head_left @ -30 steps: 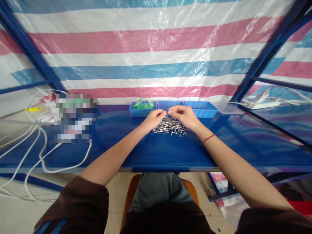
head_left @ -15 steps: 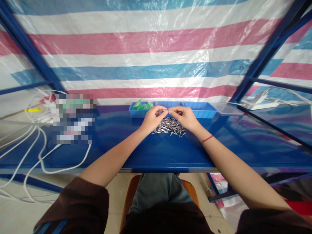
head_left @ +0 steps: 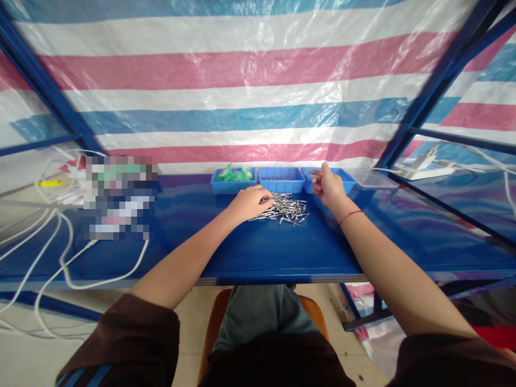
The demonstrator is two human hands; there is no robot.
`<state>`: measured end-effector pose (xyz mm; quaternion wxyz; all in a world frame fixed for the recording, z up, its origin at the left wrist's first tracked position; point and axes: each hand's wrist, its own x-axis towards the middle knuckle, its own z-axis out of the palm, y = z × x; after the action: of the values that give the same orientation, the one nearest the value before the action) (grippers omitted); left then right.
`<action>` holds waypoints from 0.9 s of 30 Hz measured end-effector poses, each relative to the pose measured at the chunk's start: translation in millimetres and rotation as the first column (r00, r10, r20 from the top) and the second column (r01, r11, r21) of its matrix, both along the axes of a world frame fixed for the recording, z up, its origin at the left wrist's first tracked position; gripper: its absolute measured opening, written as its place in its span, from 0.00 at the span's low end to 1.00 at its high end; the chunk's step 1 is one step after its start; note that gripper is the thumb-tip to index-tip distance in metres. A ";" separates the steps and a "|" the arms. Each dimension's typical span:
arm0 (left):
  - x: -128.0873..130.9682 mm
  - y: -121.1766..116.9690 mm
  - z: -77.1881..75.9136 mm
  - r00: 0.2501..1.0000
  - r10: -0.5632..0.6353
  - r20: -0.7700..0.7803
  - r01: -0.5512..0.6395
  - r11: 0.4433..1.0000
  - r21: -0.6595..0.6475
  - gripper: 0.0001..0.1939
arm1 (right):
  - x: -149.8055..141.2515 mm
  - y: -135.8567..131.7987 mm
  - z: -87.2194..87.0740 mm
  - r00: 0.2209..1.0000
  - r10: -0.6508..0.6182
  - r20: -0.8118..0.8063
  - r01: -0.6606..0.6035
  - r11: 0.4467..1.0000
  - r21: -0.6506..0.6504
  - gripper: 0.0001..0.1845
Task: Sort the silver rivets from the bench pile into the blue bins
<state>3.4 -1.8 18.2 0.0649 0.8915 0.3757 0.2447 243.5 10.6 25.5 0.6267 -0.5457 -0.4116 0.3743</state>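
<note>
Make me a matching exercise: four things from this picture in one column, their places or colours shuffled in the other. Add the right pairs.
Column one
1. left hand
2. right hand
3. green items
4. wrist cord

Column two
A. inside the left blue bin
B. red
C. at the left side of the metal pile
D. at the right blue bin

Right pairs
1-C, 2-D, 3-A, 4-B
</note>
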 end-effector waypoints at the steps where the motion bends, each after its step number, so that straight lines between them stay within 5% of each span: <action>1: -1.0 0.5 -0.6 0.999 0.010 -0.038 -0.010 1.000 -0.012 0.13 | 1.8 -1.1 1.1 1.000 0.008 -0.027 -0.009 1.000 -0.021 0.29; 5: -4.6 4.0 -1.4 0.993 0.004 -0.120 -0.009 0.999 -0.040 0.14 | -5.8 -9.3 6.5 0.996 0.076 -0.037 -0.077 0.997 -0.018 0.26; 9: -5.6 6.7 -1.2 0.991 -0.049 -0.123 0.048 0.999 -0.017 0.11 | -23.0 -16.1 7.7 0.970 0.185 0.157 -0.185 0.983 -0.018 0.21; 17: -1.5 2.4 -4.4 0.994 0.011 -0.108 -0.008 1.000 0.028 0.14 | -38.6 -22.1 2.8 0.668 0.231 0.707 -0.366 0.930 0.042 0.20; 24: 6.9 -2.7 -4.4 0.994 0.019 -0.103 -0.010 0.996 0.090 0.11 | -48.9 -30.2 4.5 0.522 0.210 0.826 -0.388 0.921 0.011 0.19; 27: 7.2 -3.5 0.1 0.997 0.064 -0.044 -0.059 0.992 0.113 0.11 | -47.8 -27.9 3.0 0.540 0.158 0.826 -0.339 0.940 0.042 0.13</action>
<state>10.6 -5.4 18.4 -0.0014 0.8872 0.3903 0.2460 195.7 -17.3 28.6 0.3589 -0.5264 -0.7605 0.1251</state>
